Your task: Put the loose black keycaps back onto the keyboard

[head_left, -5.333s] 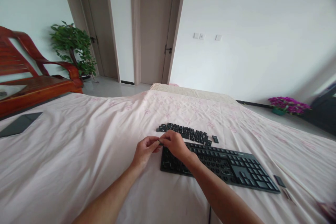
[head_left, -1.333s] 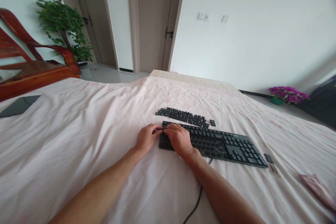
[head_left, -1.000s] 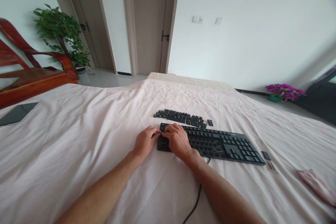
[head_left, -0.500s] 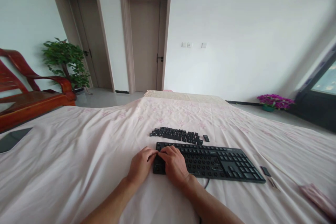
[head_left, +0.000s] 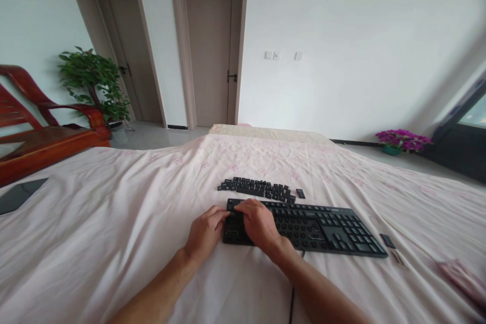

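A black keyboard point(head_left: 334, 235) lies on the pink flowered cloth, many keycaps off its main block so that the bare key stems show. At its left edge, my left hand point(head_left: 207, 228) is closed, with the fingertips touching the keyboard's upper left side. My right hand point(head_left: 260, 225) reaches over the left part of the board. Its fingers are bent together at the upper left keys; whatever lies between the fingertips is hidden. Just behind the keyboard sits a cluster of loose black keycaps point(head_left: 252, 187), with one larger keycap point(head_left: 300, 193) apart at its right end.
Right of the keyboard lie a small black piece point(head_left: 388, 240) and thin tweezer-like pieces point(head_left: 398, 258). A pink cloth point(head_left: 461, 278) rests farther right, a dark flat panel point(head_left: 21, 195) at far left. The keyboard's cable point(head_left: 292, 304) runs toward me under my right forearm.
My right hand's fingertips have moved slightly right, away from my left fingertips, uncovering some upper left keys. The view has tilted down a little.
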Available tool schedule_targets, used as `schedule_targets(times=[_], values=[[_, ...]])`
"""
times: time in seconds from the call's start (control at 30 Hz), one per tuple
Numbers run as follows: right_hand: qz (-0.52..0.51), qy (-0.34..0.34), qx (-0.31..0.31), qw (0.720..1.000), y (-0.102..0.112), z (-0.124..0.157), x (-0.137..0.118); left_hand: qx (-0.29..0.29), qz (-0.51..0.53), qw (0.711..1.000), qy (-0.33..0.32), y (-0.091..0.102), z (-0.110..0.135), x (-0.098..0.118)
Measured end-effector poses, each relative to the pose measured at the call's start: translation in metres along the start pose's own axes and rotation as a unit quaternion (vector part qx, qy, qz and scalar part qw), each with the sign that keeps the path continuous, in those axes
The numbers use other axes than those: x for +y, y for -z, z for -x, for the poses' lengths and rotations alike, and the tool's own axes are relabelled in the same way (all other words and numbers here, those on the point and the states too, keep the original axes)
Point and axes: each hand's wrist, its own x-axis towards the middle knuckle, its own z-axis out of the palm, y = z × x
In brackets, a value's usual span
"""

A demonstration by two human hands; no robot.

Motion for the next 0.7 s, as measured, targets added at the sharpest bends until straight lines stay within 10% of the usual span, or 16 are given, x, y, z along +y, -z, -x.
schedule_targets(times=[0.27,0.7], values=[[0.055,-0.128,-0.064,0.988,0.015,-0.084,0.047,0.022,0.177,0.973,0.146,-0.001,-0.012,-0.015],[0.159,-0.138,-0.136,0.968,-0.035,-0.176,0.06,0.025,0.211,0.96,0.184,-0.001,-0.015,-0.019]])
